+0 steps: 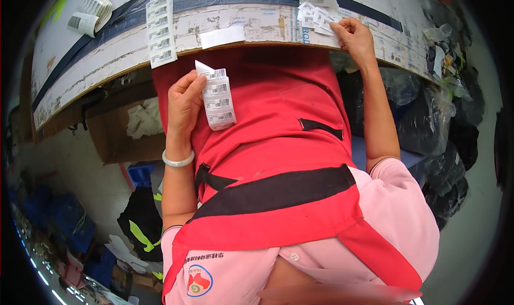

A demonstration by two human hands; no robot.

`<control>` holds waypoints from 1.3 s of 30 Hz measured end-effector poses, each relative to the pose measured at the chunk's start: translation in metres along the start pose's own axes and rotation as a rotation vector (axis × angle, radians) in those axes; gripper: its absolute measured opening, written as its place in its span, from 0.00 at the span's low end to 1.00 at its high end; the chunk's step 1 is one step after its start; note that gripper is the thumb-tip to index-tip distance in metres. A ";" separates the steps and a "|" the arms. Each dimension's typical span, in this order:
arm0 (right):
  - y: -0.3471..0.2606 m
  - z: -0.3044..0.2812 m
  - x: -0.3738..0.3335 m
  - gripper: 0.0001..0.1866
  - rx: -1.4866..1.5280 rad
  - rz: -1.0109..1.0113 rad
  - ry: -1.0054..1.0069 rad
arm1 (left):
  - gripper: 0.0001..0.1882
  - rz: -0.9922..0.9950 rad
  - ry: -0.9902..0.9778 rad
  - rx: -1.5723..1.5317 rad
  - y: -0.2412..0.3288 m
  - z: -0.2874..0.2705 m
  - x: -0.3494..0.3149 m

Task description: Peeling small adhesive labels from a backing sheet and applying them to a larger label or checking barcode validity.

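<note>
Over the red apron, the left hand pinched a still-joined barcode-label strip; the right hand touched separate labels, grip unclear.

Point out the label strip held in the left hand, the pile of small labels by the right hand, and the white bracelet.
Label strip [218, 102], head view: middle of its printed face.
Small labels [322, 19], head view: lower part of the pile.
White bracelet [178, 163], head view: front of the band.

On the table, a paper slip lies between a label strip, left, and a label pile, right.
</note>
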State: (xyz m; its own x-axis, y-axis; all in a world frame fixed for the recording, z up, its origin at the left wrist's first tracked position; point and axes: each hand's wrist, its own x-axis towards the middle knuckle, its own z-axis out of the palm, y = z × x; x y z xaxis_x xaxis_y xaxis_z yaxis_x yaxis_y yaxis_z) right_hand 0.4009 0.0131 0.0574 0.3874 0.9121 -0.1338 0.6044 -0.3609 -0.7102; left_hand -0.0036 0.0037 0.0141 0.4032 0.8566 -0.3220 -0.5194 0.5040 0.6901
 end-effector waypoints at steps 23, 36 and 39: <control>-0.131 0.126 -0.102 0.02 0.097 -0.790 -0.264 | 0.13 0.073 0.105 0.298 0.014 0.019 -0.004; -0.119 0.114 -0.026 0.09 0.475 -0.066 -0.622 | 0.16 -0.021 0.171 0.040 -0.012 -0.014 0.012; -0.121 0.116 -0.020 0.09 0.466 -0.035 -0.622 | 0.15 -0.008 0.173 0.056 -0.013 -0.014 0.013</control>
State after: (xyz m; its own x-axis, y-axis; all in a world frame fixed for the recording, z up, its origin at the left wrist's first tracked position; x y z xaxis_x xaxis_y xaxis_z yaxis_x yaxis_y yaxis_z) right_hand 0.2392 0.0605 0.0654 -0.1718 0.9125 -0.3713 0.2009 -0.3365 -0.9200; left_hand -0.0020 0.0092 -0.0082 0.2692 0.8613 -0.4309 -0.4721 0.5080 0.7205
